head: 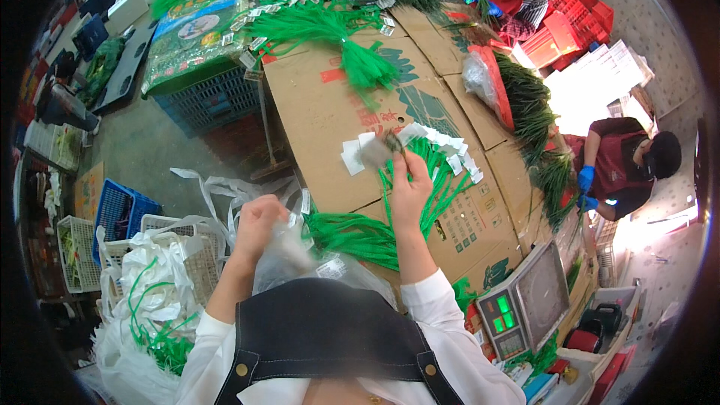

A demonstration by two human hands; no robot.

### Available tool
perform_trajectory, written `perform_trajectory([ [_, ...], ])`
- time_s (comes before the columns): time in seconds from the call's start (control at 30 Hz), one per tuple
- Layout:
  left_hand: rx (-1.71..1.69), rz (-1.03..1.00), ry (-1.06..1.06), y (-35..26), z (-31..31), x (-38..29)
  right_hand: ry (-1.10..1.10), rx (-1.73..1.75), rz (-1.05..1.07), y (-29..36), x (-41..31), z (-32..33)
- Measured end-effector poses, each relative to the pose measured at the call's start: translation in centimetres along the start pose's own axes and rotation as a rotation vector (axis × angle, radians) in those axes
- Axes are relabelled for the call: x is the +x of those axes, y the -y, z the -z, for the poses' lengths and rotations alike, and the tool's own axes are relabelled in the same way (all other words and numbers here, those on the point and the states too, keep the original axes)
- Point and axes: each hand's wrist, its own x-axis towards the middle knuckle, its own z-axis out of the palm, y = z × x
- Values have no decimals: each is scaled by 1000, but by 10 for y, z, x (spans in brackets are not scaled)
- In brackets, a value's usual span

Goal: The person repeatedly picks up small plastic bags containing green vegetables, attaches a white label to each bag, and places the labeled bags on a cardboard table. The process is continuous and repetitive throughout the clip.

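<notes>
My right hand (412, 183) is over the cardboard-covered table (332, 174). Its thumb and fingertips pinch a small, motion-blurred greyish tag (378, 151). Below and beside it lie green mesh net sleeves (441, 191), with white tags (450, 146) fanned out along their far end. More green mesh sleeves (354, 236) run across the table's near edge between my forearms. My left hand (257, 225) is curled closed left of them. A blurred whitish thing (292, 244) trails beside its fingers; whether the hand holds it cannot be made out. Clear plastic (360, 275) lies against my apron.
A digital scale (523, 304) stands at the right. Tied green mesh (368, 64) lies at the table's far side. Bunches of green stalks (520, 101) line the right edge, where co-workers in blue gloves (586, 179) stand. White plastic bags (152, 275) and crates (121, 211) are at left.
</notes>
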Motion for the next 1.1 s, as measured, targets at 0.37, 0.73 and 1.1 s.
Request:
perform_trajectory([
  [0.37,-184,245,89,-10,-19,-5,145,-906,220,-73,18,-22],
  [0.73,-461,645,145,10,-68,17,153,-584,508,4,-62,23],
  [1.1,-428,451,46,8,-82,7,70,-480,382,43,-84,39],
])
